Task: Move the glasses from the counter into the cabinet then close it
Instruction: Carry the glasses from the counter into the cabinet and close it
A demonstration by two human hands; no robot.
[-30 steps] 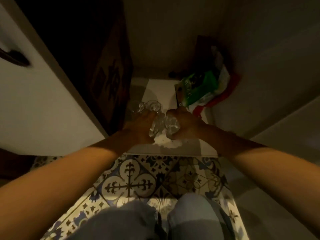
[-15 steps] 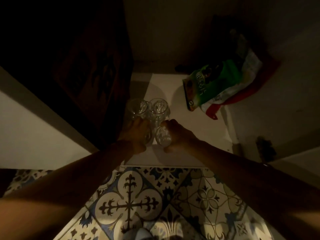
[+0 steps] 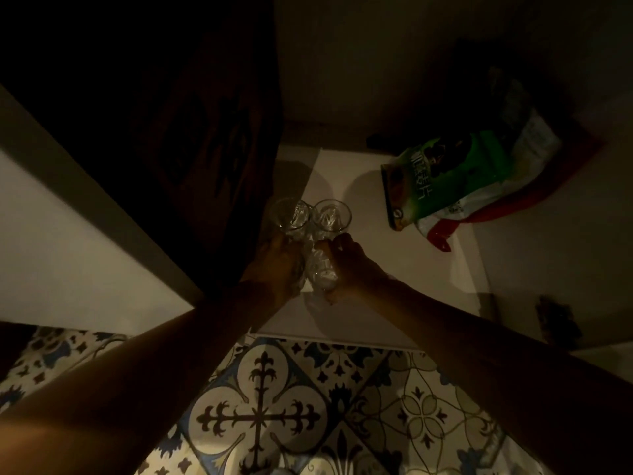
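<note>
Dim cabinet interior. Two glasses (image 3: 310,217) stand upright on the shelf (image 3: 394,269), rims touching, at its left side. Left hand (image 3: 277,265) and right hand (image 3: 352,265) are each closed around another glass (image 3: 320,272) near the shelf's front. Clear, rigid, smooth-walled: likely slippery and brittle, prone to chip when knocked together. Best gripped around the body, set down apart.
</note>
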